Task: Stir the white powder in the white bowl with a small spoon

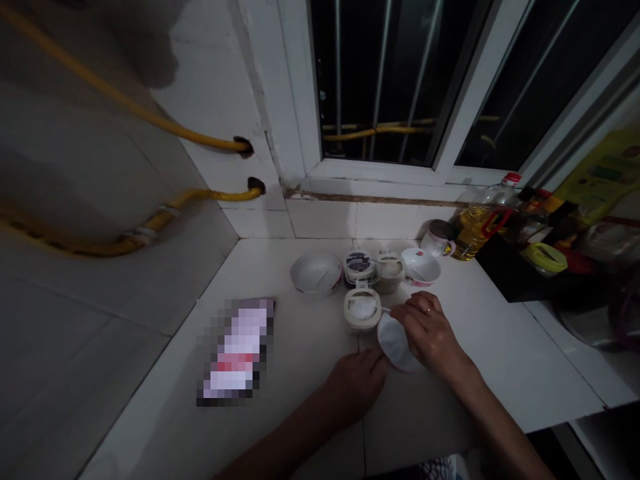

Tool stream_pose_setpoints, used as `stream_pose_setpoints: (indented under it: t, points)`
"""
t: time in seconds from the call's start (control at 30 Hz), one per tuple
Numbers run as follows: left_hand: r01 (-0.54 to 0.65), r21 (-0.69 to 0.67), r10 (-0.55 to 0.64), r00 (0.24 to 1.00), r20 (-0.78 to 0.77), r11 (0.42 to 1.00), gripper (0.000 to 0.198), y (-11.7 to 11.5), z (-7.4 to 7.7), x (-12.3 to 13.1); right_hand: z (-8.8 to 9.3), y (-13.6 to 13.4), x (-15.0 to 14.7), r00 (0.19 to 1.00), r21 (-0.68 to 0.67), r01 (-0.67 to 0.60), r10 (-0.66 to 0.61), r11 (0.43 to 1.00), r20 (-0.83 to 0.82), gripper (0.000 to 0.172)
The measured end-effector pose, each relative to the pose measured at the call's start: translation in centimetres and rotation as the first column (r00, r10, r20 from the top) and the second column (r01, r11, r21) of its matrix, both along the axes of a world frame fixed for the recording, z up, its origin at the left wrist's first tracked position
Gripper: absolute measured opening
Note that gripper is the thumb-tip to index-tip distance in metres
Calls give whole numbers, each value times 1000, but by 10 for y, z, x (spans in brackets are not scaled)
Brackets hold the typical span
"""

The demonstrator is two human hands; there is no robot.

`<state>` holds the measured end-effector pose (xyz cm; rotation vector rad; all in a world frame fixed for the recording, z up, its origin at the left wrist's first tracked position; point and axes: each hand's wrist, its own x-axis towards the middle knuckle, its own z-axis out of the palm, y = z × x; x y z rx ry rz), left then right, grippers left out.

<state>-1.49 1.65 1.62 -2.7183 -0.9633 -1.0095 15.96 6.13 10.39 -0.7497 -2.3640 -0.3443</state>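
My left hand (357,381) is closed, its fingers at the near left rim of a small white bowl (395,343). Over that bowl, my right hand (425,332) has its fingers pinched together around a thin white handle (386,309), which points toward the jar of white powder; its other end is hidden. This open seasoning jar (362,308) stands just behind the bowl. Two more seasoning jars, one with dark contents (359,264) and one with pale contents (390,270), stand behind it. The bowl's right side is covered by my right hand.
A wide white bowl (316,275) and a smaller bowl (421,268) flank the jars. Farther right are a lidded mug (438,239), an oil bottle (473,230) and a green-lidded container (545,259). A pixelated phone-like object (237,350) lies left. Yellow hoses (200,195) enter the wall.
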Motion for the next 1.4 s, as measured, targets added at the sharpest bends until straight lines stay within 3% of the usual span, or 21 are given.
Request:
stream_pose_setpoints:
  t: [0.17,0.33,0.43,0.57,0.7,0.93,1.07,1.2,1.4]
  points:
    - [4,3,-4,1000,-6,1000,19,0,-1,-1,7,-2,2,998,35,-16,17,999,-53,33]
    - [-10,-12,9,999,-38,1000,20,0,-1,-1,0,-2,-1,998,-50,-52,50,997,-38,34]
    - [8,-26,-9,999,-46,1000,21,0,-1,-1,2,-3,2,993,-61,-44,37,997,-112,33]
    - [-6,3,6,999,-33,1000,23,1,-2,-1,6,-10,14,955,-147,-33,-12,989,-296,27]
    - [-8,-5,8,1000,-14,1000,22,0,-1,-1,-1,-19,34,908,-276,33,-144,961,-394,20]
    - [15,-29,-14,1000,13,999,19,-1,-3,-1,-26,-19,53,965,-299,214,-248,930,-82,17]
    - [16,-31,-16,1000,5,999,19,-1,-6,-2,-27,-21,46,989,-339,120,-142,933,-40,24]
    - [22,-27,-22,1000,4,999,17,0,-8,-2,-15,-28,46,998,-471,45,-57,881,-12,30]
    - [20,-7,-20,1000,18,1000,14,0,-6,-3,-14,-30,59,967,-421,242,-251,874,34,24]
